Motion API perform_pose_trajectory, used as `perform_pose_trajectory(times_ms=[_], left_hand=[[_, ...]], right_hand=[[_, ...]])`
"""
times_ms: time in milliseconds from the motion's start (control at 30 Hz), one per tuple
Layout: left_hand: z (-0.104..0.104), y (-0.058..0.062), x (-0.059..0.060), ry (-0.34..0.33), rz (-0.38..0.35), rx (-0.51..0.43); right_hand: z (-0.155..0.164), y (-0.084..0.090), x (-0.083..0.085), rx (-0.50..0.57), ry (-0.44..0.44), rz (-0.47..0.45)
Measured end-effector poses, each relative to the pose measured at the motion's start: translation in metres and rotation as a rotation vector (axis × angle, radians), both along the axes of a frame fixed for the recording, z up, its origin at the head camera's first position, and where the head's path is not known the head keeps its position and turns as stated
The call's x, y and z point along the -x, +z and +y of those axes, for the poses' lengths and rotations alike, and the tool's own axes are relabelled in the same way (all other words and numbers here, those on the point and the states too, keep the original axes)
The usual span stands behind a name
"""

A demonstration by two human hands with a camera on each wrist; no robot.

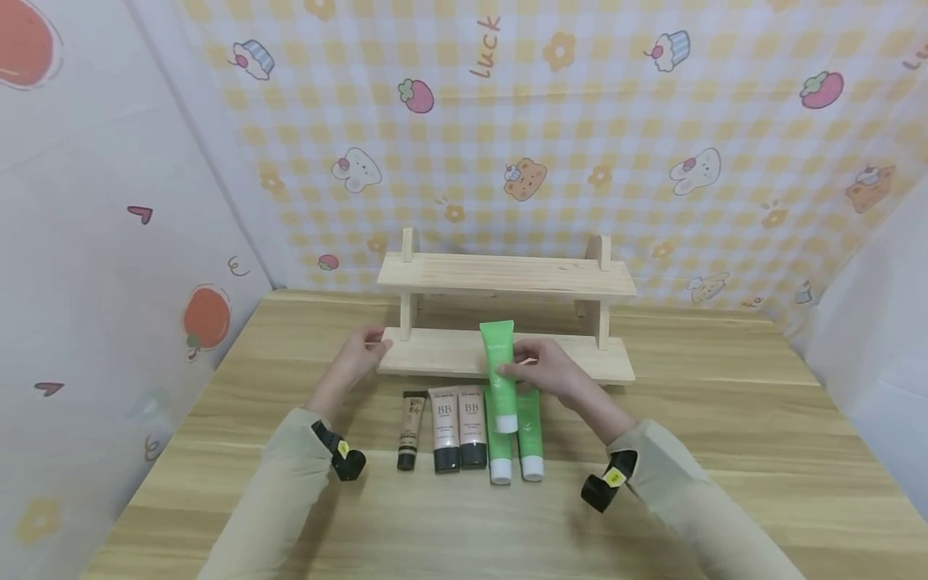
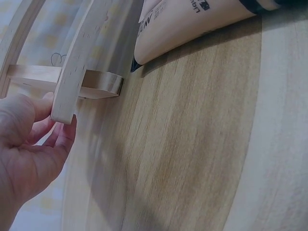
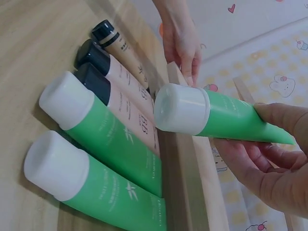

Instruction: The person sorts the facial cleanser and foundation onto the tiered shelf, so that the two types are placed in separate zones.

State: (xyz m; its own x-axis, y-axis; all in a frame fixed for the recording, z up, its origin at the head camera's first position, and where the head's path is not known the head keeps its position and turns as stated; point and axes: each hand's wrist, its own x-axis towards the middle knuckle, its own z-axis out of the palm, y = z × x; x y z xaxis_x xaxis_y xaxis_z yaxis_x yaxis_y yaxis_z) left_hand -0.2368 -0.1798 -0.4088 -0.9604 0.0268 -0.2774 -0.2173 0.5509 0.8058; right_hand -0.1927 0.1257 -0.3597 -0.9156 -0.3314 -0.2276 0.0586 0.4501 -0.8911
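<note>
Sleeves, pale, two [image 1: 271,499]: nearest the camera, each running up to a grip.
Cloth, white, printed with hearts and fruit [image 1: 109,266]: hanging well to the left of the left grip.
Wrist camera, black, with yellow label [image 1: 341,453]: strapped below the left grip.
Left grip [image 1: 358,356]: clamped on the left end of the lower shelf board, thumb on one face, fingers on the other.
Shelf, bare wood, two tiers [image 1: 435,353]: extending rightward from the left grip, passing behind the right.
Tube, small, beige, black cap [image 1: 412,423]: lying on the table [image 1: 435,528], near the left grip, to its right and nearer the person.
Tubes, pink, two, marked BB, black caps [image 1: 445,423]: lying side by side between the two grips.
Tube, green, white cap [image 1: 499,451]: lying just right of the pink pair, partly covered in the head view by the held tube.
Held tube, green, white cap [image 1: 499,354]: in the right grip, raised off the table before the lower board, cap toward the person; contact with the board cannot be told.
Tube, green, second lying [image 1: 531,439]: below the right grip, white cap toward the person.
Right grip [image 1: 549,372]: pinching the held tube between thumb and fingers.
</note>
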Motion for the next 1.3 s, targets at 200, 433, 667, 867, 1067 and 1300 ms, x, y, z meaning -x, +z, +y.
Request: perform_pose_trajectory(times_ms=[200,433,667,867,1067,1300], left_hand=[[-0.002,-0.002,0.001,-0.011,0.01,0.013],[-0.001,0.0,0.001,0.002,0.003,0.006],[-0.001,0.0,0.001,-0.003,0.008,0.017],[0.0,-0.001,0.0,0.006,0.011,0.011],[-0.002,-0.002,0.0,0.011,0.018,-0.006],[-0.002,-0.003,0.001,0.021,0.015,-0.017]], right_hand=[[-0.004,0.008,0.006,-0.023,0.002,0.021],[-0.014,0.013,0.014,0.019,0.027,0.076],[-0.026,0.021,0.021,0.011,0.02,0.099],[-0.031,0.023,0.029,-0.002,0.022,0.148],[-0.037,0.03,0.032,0.047,0.042,0.159],[-0.042,0.035,0.038,0.048,0.033,0.178]])
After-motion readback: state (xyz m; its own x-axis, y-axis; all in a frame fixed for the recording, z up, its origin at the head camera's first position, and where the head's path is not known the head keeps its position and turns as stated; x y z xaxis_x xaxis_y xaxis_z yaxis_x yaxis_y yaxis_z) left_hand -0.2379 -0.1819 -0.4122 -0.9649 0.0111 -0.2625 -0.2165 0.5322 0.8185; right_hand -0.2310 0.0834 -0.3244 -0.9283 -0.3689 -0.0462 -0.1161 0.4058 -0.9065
